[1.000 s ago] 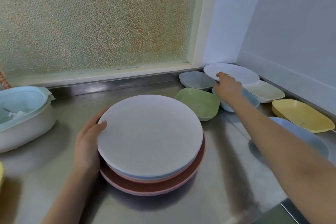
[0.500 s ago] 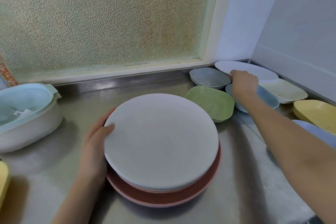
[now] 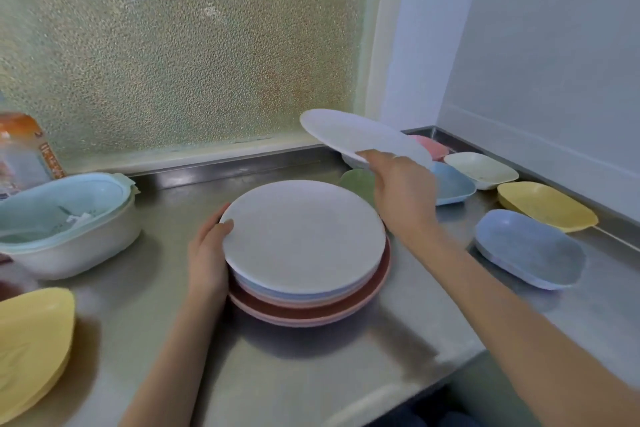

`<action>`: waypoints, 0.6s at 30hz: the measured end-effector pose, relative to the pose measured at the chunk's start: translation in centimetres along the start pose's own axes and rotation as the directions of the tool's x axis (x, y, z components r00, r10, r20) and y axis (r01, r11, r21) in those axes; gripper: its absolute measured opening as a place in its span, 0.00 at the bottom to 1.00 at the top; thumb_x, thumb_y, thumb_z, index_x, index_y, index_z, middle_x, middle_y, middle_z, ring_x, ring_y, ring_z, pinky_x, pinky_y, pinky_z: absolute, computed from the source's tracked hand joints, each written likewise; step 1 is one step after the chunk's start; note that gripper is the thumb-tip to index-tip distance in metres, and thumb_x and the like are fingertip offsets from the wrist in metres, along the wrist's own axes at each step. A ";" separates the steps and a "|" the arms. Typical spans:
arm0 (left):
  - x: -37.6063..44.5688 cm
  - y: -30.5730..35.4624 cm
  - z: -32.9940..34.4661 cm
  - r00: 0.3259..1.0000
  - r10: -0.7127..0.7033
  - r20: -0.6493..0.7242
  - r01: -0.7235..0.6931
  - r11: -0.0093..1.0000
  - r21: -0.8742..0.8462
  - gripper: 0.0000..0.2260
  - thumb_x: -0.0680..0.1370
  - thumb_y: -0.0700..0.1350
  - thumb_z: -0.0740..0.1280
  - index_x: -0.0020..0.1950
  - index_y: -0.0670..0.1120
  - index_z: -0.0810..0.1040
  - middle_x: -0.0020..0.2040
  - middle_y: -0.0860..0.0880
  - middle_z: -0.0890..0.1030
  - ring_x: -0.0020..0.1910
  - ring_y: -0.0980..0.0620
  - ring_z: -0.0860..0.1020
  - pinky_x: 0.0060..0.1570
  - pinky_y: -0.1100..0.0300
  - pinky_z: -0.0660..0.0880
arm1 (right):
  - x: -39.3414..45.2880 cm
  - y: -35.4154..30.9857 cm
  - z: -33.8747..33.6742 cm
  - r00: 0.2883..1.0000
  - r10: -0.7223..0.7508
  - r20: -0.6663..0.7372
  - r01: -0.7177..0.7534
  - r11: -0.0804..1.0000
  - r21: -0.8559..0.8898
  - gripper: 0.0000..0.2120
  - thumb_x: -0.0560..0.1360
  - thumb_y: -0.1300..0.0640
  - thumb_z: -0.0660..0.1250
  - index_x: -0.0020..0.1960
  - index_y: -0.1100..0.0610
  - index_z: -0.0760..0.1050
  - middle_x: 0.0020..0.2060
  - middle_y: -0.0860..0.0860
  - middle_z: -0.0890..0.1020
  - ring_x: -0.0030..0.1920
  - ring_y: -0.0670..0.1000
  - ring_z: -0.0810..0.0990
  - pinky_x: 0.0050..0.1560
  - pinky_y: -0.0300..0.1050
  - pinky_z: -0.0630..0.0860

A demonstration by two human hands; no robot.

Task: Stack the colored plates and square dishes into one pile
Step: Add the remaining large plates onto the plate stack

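A pile of round plates (image 3: 304, 236), white on top with blue and pink ones beneath, stands in the middle of the steel counter (image 3: 311, 374). My left hand (image 3: 207, 253) rests against the pile's left rim. My right hand (image 3: 401, 191) grips a white round plate (image 3: 356, 137), held tilted in the air behind and right of the pile. Square dishes lie at the right: green (image 3: 356, 180) half hidden by my hand, light blue (image 3: 453, 184), cream (image 3: 481, 168), pink (image 3: 431, 146), yellow (image 3: 543, 206) and blue-grey (image 3: 530, 250).
A white tub with a pale blue insert (image 3: 65, 222) sits at the left, with a jar with an orange lid (image 3: 24, 152) behind it. A yellow dish (image 3: 31, 343) lies at the near left. A frosted window and a wall corner close off the back and right.
My right hand has lifted the white plate off the dishes in the far corner and carried it up and toward the pile. My left hand stays on the pile's rim.
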State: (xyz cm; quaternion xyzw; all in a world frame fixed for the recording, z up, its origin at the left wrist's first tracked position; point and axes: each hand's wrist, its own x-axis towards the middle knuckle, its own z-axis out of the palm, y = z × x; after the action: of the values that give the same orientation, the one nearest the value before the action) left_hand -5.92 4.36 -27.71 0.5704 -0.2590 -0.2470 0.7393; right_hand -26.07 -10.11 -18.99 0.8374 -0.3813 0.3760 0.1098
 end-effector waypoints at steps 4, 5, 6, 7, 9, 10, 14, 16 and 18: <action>-0.1 -0.1 -0.1 0.999 0.039 0.016 -0.039 0.999 0.024 0.16 0.71 0.47 0.60 0.53 0.55 0.84 0.53 0.51 0.85 0.56 0.49 0.81 0.56 0.52 0.76 | -5.0 -3.7 -2.8 0.984 -0.132 -0.123 0.143 0.986 0.084 0.24 0.61 0.70 0.67 0.52 0.51 0.83 0.38 0.51 0.86 0.35 0.56 0.83 0.31 0.41 0.76; -0.1 -0.1 -0.2 0.999 0.040 0.013 -0.040 0.999 0.027 0.16 0.71 0.48 0.60 0.52 0.55 0.84 0.52 0.52 0.86 0.56 0.50 0.82 0.56 0.51 0.76 | -5.9 -4.3 -3.1 0.980 -0.158 -0.125 0.170 0.981 0.097 0.24 0.60 0.69 0.65 0.51 0.51 0.83 0.39 0.49 0.86 0.36 0.55 0.84 0.32 0.40 0.77; 0.0 -0.2 -0.2 0.999 0.040 0.016 -0.041 0.999 0.033 0.17 0.71 0.50 0.60 0.53 0.54 0.84 0.53 0.51 0.85 0.56 0.50 0.82 0.59 0.49 0.76 | -6.8 -4.7 -3.3 0.977 -0.179 -0.118 0.193 0.974 0.118 0.23 0.61 0.68 0.63 0.50 0.51 0.84 0.39 0.49 0.87 0.36 0.55 0.84 0.33 0.41 0.78; 0.1 -0.3 -0.2 0.999 0.039 0.024 -0.040 0.998 0.045 0.18 0.71 0.52 0.60 0.55 0.53 0.84 0.55 0.50 0.85 0.57 0.49 0.81 0.62 0.46 0.74 | -7.5 -5.1 -3.4 0.974 -0.200 -0.103 0.213 0.968 0.136 0.22 0.62 0.66 0.60 0.49 0.51 0.84 0.39 0.49 0.87 0.36 0.55 0.84 0.34 0.41 0.78; 0.4 -0.4 -0.2 0.998 0.041 0.047 -0.044 0.996 0.077 0.20 0.72 0.55 0.58 0.56 0.52 0.83 0.55 0.48 0.85 0.59 0.47 0.80 0.64 0.41 0.72 | -8.7 -5.8 -3.7 0.967 -0.245 -0.064 0.251 0.959 0.132 0.22 0.64 0.62 0.55 0.48 0.51 0.84 0.39 0.49 0.87 0.36 0.53 0.84 0.35 0.40 0.79; 0.4 -0.4 -0.2 0.998 0.045 0.049 -0.049 0.995 0.092 0.20 0.73 0.56 0.57 0.54 0.53 0.84 0.55 0.48 0.85 0.59 0.46 0.80 0.64 0.40 0.72 | -9.2 -6.0 -3.8 0.962 -0.270 -0.042 0.274 0.955 0.119 0.22 0.64 0.60 0.55 0.47 0.50 0.85 0.39 0.49 0.87 0.36 0.52 0.85 0.35 0.39 0.79; 0.4 -0.6 -0.2 1.000 0.007 -0.021 -0.006 0.999 0.042 0.20 0.72 0.60 0.58 0.51 0.52 0.85 0.53 0.48 0.86 0.57 0.46 0.81 0.63 0.40 0.72 | -10.0 -5.7 -4.3 0.945 -0.298 0.139 0.271 0.945 0.184 0.18 0.67 0.62 0.64 0.51 0.47 0.84 0.43 0.50 0.87 0.40 0.51 0.86 0.36 0.38 0.79; 0.3 -0.5 -0.1 0.999 -0.041 -0.029 0.040 0.999 -0.005 0.23 0.71 0.62 0.60 0.53 0.49 0.84 0.53 0.47 0.85 0.57 0.45 0.81 0.64 0.41 0.72 | -9.8 -5.3 -4.7 0.910 -0.326 0.255 0.258 0.929 0.265 0.18 0.68 0.61 0.67 0.56 0.47 0.82 0.49 0.52 0.86 0.46 0.53 0.85 0.43 0.41 0.79; 0.2 -0.4 0.0 0.998 -0.056 -0.031 0.055 0.998 -0.023 0.23 0.69 0.62 0.61 0.51 0.49 0.85 0.53 0.46 0.85 0.57 0.44 0.81 0.64 0.42 0.73 | -9.5 -5.0 -5.0 0.870 -0.334 0.362 0.217 0.919 0.328 0.18 0.75 0.58 0.63 0.62 0.45 0.77 0.58 0.48 0.82 0.56 0.51 0.81 0.52 0.40 0.76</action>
State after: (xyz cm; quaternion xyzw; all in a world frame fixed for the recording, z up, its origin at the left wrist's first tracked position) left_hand -5.80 4.18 -28.10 0.5730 -0.2287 -0.2611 0.7424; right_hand -29.22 0.92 -21.79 0.9505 -0.2147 0.2214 -0.0378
